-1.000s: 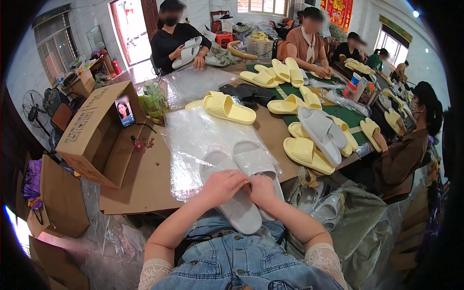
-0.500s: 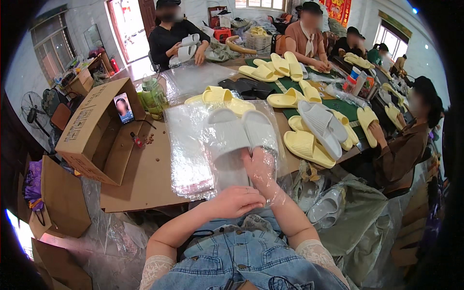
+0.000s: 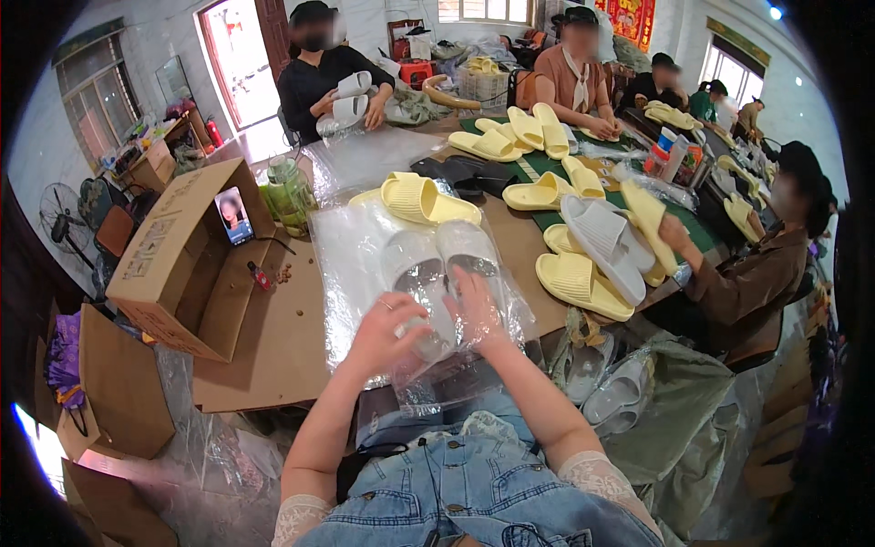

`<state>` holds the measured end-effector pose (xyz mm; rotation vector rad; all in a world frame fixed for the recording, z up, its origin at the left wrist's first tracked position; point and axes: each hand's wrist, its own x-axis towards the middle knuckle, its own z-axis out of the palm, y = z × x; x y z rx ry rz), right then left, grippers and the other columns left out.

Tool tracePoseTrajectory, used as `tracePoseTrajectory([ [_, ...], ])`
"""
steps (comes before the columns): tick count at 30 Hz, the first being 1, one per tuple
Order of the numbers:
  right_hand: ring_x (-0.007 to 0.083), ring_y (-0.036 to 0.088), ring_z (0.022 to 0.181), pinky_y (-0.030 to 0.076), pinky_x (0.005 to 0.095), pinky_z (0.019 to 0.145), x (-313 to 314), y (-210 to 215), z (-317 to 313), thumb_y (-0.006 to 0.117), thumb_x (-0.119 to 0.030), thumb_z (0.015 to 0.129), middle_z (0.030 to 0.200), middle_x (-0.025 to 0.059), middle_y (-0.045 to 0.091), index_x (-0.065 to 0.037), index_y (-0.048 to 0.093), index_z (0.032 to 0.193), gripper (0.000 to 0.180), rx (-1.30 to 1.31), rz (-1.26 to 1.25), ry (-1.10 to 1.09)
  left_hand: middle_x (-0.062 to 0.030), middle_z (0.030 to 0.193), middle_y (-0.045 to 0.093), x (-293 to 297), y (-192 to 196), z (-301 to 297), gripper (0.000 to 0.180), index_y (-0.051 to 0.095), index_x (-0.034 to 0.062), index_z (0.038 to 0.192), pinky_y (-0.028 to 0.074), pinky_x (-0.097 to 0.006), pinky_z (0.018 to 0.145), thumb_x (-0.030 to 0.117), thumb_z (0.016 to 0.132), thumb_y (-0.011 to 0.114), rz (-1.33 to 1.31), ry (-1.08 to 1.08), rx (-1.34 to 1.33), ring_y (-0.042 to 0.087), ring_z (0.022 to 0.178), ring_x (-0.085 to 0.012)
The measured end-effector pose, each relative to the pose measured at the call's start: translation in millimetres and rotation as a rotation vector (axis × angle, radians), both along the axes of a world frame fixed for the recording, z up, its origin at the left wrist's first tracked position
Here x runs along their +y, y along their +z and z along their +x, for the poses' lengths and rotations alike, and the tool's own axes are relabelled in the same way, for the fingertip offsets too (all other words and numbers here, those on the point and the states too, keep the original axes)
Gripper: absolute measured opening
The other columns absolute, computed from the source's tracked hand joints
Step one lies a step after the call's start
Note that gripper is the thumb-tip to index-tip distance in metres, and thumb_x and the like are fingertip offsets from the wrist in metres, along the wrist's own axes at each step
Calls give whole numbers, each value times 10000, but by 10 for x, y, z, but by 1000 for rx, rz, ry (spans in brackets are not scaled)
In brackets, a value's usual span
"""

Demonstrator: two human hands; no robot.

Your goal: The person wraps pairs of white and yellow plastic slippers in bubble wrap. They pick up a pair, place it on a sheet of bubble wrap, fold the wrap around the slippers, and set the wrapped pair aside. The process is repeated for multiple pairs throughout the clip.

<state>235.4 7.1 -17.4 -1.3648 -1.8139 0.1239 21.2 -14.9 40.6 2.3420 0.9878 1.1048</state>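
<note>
Clear bag (image 3: 428, 390), one: its near end lay loose and rumpled at the edge of the surface (image 3: 264, 378); no fold or seal was seen there, so closing was judged not yet done.

Gray slippers (image 3: 620, 394), several: these lay low at right, on olive sheeting (image 3: 665, 438) beside the surface; how many were wrapped could not be told.

Left hand (image 3: 387, 333), fingers half curled over the near part of the left slipper; whether they pinched film could not be told.

Right hand (image 3: 477, 314), fingers spread wide over the right slipper, with no grip visible; whether they were under or over the film was unclear.

Gray pair (image 3: 412, 257), side by side, toes away: it lay on the surface in front of the person, seemingly within the film, so the placing was judged largely done.

Clear sheets (image 3: 349, 260), a flat stack: these lay beneath and left of the pair, seemingly unused.

Yellow slippers (image 3: 419, 199), just beyond the gray pair: no film was visible over them.

Yellow group (image 3: 583, 287), at right, with white-gray slippers (image 3: 602, 242) leaning on it: these too appeared unwrapped.

Co-worker's hand (image 3: 676, 234), farther right: it held one yellow slipper (image 3: 645, 223).
</note>
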Motion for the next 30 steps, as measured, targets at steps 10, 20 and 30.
tracePoseTrajectory([
  [10, 247, 676, 737, 515, 320, 675, -1159, 1311, 474, 691, -244, 929, 806, 117, 692, -17, 719, 974, 233, 307, -572, 614, -247, 1523, 386, 592, -416, -179, 590, 522, 121, 1422, 333, -481, 1149, 370, 914, 689, 22, 374, 80, 377, 1390, -429],
  [20, 323, 716, 794, 561, 415, 702, 214, 727, 48, 633, -612, 880, 829, 201, 715, 35, 678, 877, 648, -237, -327, -208, -264, 1540, 368, 569, -808, -131, 657, 434, 78, 1488, 343, -487, 1139, 380, 942, 638, 41, 377, 96, 400, 1388, -437],
  [30, 301, 720, 798, 581, 399, 663, 391, 42, -249, 683, -448, 898, 843, 159, 682, -4, 568, 964, 463, -340, -191, -347, -244, 1452, 495, 555, -886, -132, 497, 552, 44, 1378, 396, -474, 1087, 318, 967, 606, 86, 391, -38, 488, 1307, -422],
])
